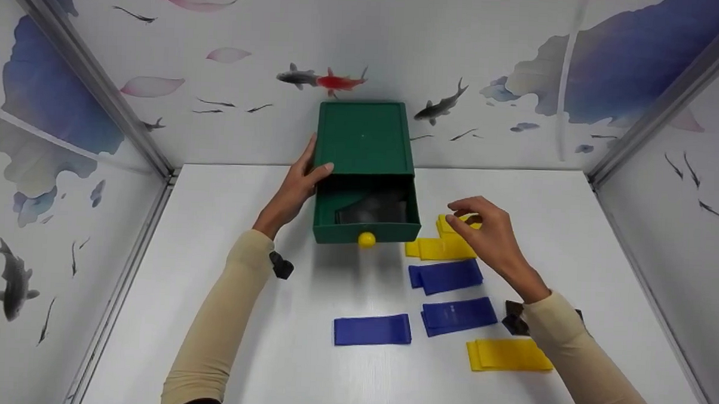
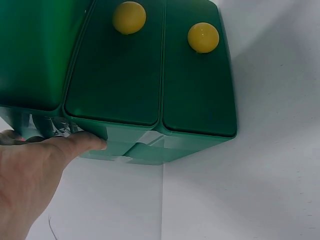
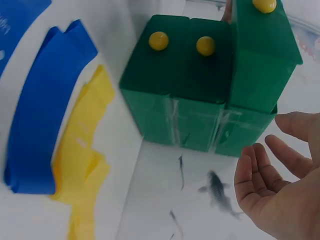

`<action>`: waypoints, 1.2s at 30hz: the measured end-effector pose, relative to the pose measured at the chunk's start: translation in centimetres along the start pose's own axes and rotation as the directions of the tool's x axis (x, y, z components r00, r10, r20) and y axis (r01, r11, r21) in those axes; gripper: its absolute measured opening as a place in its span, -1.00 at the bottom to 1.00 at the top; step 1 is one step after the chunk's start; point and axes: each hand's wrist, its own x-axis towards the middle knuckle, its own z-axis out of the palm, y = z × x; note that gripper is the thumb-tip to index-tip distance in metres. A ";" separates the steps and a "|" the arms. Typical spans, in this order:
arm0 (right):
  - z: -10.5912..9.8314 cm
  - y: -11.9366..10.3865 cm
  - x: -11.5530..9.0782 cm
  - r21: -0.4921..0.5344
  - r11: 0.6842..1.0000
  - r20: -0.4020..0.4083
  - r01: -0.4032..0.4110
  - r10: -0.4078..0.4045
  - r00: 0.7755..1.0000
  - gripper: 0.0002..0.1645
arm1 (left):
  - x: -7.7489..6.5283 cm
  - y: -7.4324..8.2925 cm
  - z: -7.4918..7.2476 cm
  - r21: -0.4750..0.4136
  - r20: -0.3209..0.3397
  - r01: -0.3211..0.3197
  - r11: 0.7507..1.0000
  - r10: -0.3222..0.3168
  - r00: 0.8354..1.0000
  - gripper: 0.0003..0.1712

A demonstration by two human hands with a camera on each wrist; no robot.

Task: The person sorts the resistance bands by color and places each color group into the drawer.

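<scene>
A green cabinet (image 1: 365, 136) of stacked drawers with yellow knobs stands at the back of the table. Its top drawer (image 1: 339, 232) is pulled out, and a flat black item (image 1: 374, 208) lies inside. My left hand (image 1: 291, 193) presses against the cabinet's left side, thumb near the front upper edge; the left wrist view has the thumb (image 2: 82, 142) stretched along the side wall. My right hand (image 1: 490, 233) hovers right of the drawer over yellow folded strips (image 1: 444, 248), fingers loosely bent and holding nothing. In the right wrist view, space shows between its thumb and fingertips (image 3: 245, 162).
Blue folded strips (image 1: 373, 330) lie on the white table (image 1: 282, 367) in front of the cabinet and to its right. Another yellow folded strip (image 1: 509, 355) lies near my right forearm. White walls (image 1: 366, 23) with painted fish enclose the back and sides.
</scene>
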 end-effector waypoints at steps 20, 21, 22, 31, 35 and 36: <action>-2.7 7.3 -5.4 0.037 0.999 -0.008 -0.027 0.028 1.000 -0.70 | -0.1 0.0 0.0 -0.006 -0.020 0.000 1.000 0.000 1.000 0.08; -2.9 7.5 -5.7 0.037 0.999 -0.010 -0.030 0.030 1.000 -0.70 | 0.0 0.0 0.0 -0.007 -0.021 0.000 1.000 0.000 1.000 0.08; -3.1 7.8 -6.0 0.035 0.999 -0.012 -0.032 0.033 0.999 -0.70 | 0.0 0.0 -0.1 -0.008 -0.022 0.000 1.000 0.000 1.000 0.07; -5.1 10.4 -9.0 -0.012 0.990 -0.040 -0.141 0.141 0.989 -0.67 | -0.1 -0.2 -0.5 -0.030 -0.002 -0.022 0.999 0.022 1.000 -0.12; -5.9 11.3 -10.1 -0.038 0.986 -0.054 -0.161 0.159 0.986 -0.65 | -0.1 0.0 -0.7 -0.042 0.013 -0.058 0.997 0.058 0.998 -0.24; -6.1 11.6 -10.4 -0.043 0.986 -0.058 -0.159 0.156 0.986 -0.64 | -0.1 0.0 -0.7 -0.049 0.019 -0.063 0.997 0.064 0.998 -0.25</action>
